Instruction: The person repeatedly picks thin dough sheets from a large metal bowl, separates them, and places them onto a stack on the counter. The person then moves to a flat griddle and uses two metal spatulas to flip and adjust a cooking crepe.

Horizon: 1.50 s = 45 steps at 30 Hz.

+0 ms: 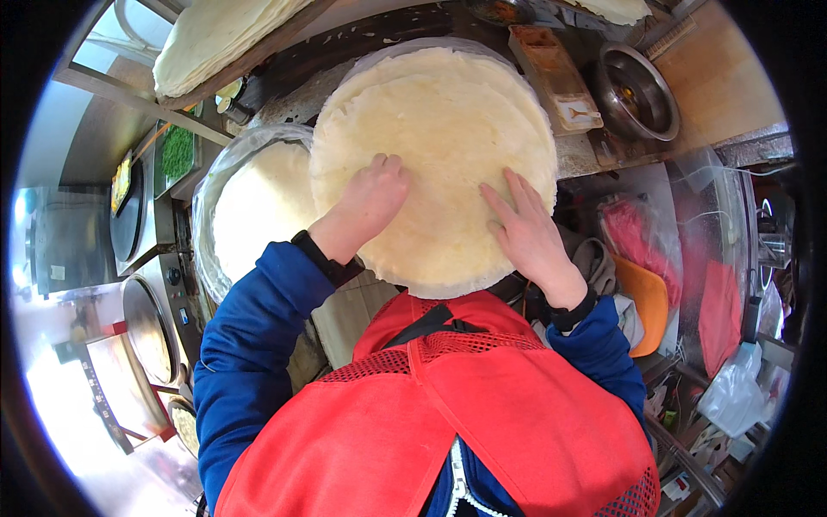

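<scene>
A stack of large, round, thin flatbreads lies before me, its near edge close to the red vest on my body. On its left part rests my left hand with the fingers curled down; the fingertips are hidden, so I cannot tell if they pinch the top sheet. My right hand lies near the right edge, palm down, fingers apart and touching the surface. Left of the stack, partly under it, sits a second pile of flatbreads inside a clear plastic bag.
Round griddles stand at the left, below a tray of chopped greens. More flatbreads lie on a raised wooden shelf. A seasoning container and a steel bowl stand back right. An orange stool is at my right.
</scene>
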Motion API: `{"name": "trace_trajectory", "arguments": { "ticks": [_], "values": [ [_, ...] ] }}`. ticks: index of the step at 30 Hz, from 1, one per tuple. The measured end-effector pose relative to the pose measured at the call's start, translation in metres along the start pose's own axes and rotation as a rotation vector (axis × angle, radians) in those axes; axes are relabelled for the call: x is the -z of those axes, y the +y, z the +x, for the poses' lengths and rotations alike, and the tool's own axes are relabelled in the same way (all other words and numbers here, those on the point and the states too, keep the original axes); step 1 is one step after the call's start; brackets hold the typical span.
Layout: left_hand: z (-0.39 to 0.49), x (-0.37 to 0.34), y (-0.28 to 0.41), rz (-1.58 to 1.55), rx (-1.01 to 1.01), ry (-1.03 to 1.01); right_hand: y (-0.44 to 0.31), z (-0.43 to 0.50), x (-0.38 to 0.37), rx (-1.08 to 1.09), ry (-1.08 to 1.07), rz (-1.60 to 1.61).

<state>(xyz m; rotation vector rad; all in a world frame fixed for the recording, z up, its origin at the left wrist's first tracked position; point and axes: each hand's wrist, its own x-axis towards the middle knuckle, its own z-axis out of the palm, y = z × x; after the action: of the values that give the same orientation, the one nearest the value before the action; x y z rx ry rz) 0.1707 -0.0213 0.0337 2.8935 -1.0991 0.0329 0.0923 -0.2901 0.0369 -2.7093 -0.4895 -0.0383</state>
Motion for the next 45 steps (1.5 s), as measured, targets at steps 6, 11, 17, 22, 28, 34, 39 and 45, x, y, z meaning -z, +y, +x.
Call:
{"name": "trace_trajectory", "arguments": {
  "ticks": [6, 11, 17, 22, 28, 34, 39, 45],
  "values": [
    [0.002, -0.006, -0.001, -0.042, 0.112, -0.014, -0.02, 0.028, -0.002, 0.161, -0.04, 0.096],
    [-0.004, -0.018, -0.008, -0.259, 0.221, 0.054, -0.04, 0.054, -0.021, 0.29, -0.022, 0.186],
    [-0.014, -0.029, -0.015, -0.45, 0.232, 0.249, -0.044, 0.065, -0.037, 0.257, -0.134, 0.106],
    [-0.017, -0.028, -0.015, -0.545, 0.266, 0.25, -0.045, 0.068, -0.035, 0.271, -0.146, 0.075],
    [-0.02, -0.028, -0.013, -0.623, 0.341, 0.258, -0.052, 0.076, -0.027, 0.233, -0.244, 0.086],
    [-0.029, -0.034, -0.004, -0.571, 0.228, 0.451, -0.039, 0.064, -0.023, 0.199, -0.22, 0.082],
    [-0.045, -0.033, 0.005, -0.401, 0.174, 0.415, -0.022, 0.039, -0.018, 0.133, -0.086, 0.056],
    [-0.037, -0.024, -0.001, -0.299, 0.168, 0.245, -0.018, 0.023, -0.011, 0.058, -0.107, 0.08]
  ]
}}
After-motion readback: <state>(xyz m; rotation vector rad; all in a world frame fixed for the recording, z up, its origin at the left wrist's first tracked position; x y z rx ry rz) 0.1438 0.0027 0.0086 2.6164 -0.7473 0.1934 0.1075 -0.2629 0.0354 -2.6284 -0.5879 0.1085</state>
